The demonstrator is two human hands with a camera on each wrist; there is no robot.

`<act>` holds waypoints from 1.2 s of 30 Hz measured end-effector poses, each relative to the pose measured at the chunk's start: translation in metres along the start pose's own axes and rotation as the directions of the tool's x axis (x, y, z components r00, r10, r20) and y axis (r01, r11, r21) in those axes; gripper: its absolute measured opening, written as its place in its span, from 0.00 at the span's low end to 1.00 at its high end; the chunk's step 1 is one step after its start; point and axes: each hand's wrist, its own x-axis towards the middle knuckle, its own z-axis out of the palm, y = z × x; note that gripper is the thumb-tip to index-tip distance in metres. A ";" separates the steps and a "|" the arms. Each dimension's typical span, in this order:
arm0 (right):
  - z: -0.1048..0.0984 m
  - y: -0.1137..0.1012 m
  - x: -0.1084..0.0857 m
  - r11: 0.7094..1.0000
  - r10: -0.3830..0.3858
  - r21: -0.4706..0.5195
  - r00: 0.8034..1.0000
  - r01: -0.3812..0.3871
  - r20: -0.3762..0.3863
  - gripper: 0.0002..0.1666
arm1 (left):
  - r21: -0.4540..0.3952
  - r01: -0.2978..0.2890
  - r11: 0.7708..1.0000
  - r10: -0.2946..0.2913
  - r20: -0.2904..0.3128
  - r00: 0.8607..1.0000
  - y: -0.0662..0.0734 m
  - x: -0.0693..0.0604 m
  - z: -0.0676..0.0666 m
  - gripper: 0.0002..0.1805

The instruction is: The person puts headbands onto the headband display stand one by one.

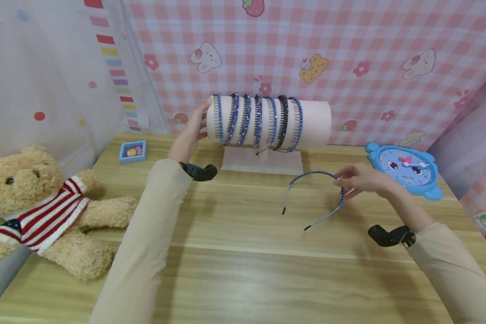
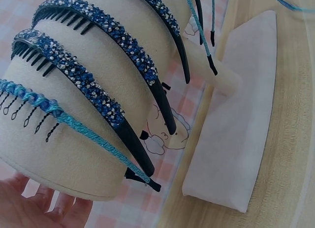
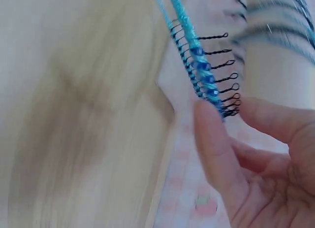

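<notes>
A thin blue braided headband (image 1: 316, 172) with small wire comb teeth is pinched by my right hand (image 1: 362, 178) at one side of its arch. Its two black-tipped ends point toward the left and front, above the table. My left hand (image 1: 190, 128) grips the left end of a headband stand (image 1: 317, 121), a pale padded roll on a flat base (image 1: 263, 162); its fingertips are partly hidden behind the roll's end. Several headbands sit around the roll: blue braided ones, glittery blue ones (image 2: 98, 21) and a black one (image 1: 283, 121). The roll's right part is bare.
A teddy bear (image 1: 60, 216) in a striped shirt lies at the left. Behind it is a small blue framed box (image 1: 132, 152). On the right lies a blue toy clock (image 1: 406, 166). A pink checked cloth (image 1: 243, 54) hangs behind the wooden table (image 1: 243, 270).
</notes>
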 end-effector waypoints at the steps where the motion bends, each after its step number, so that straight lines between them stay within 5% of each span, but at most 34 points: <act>1: -0.007 0.003 -0.002 0.999 0.012 0.033 1.000 -0.011 -0.026 0.31 | 0.000 0.003 1.000 -0.003 0.000 1.000 0.000 0.000 -0.001 0.32; 7: -0.029 0.002 -0.006 0.972 0.065 0.233 0.969 -0.008 -0.239 0.46 | -0.010 0.006 1.000 -0.006 -0.007 1.000 0.002 -0.001 -0.006 0.32; 12: -0.030 -0.022 -0.004 0.971 0.055 0.227 0.864 0.070 -0.501 0.47 | -0.007 0.007 1.000 -0.007 -0.010 1.000 0.002 -0.001 -0.009 0.32; 16: -0.031 -0.043 0.000 0.971 0.024 0.203 0.793 0.127 -0.609 0.40 | -0.006 0.006 1.000 -0.006 0.000 1.000 0.002 -0.001 -0.010 0.33; 24: -0.019 -0.077 0.018 0.949 -0.152 0.098 0.705 0.301 -0.692 0.30 | 0.004 -0.005 1.000 0.005 -0.002 1.000 0.003 -0.002 -0.010 0.31; 30: -0.011 -0.081 0.030 0.971 -0.223 -0.096 0.673 0.221 -0.705 0.28 | -0.003 -0.011 1.000 0.011 0.011 1.000 0.001 -0.001 -0.008 0.29; 34: -0.014 -0.079 0.034 0.953 -0.302 -0.255 0.612 0.164 -0.731 0.31 | -0.003 -0.004 1.000 0.004 0.020 1.000 0.001 0.000 -0.007 0.31; 36: -0.018 -0.076 0.036 0.931 -0.356 -0.325 0.614 0.168 -0.704 0.34 | -0.006 -0.001 1.000 0.001 0.015 1.000 0.001 0.000 -0.007 0.31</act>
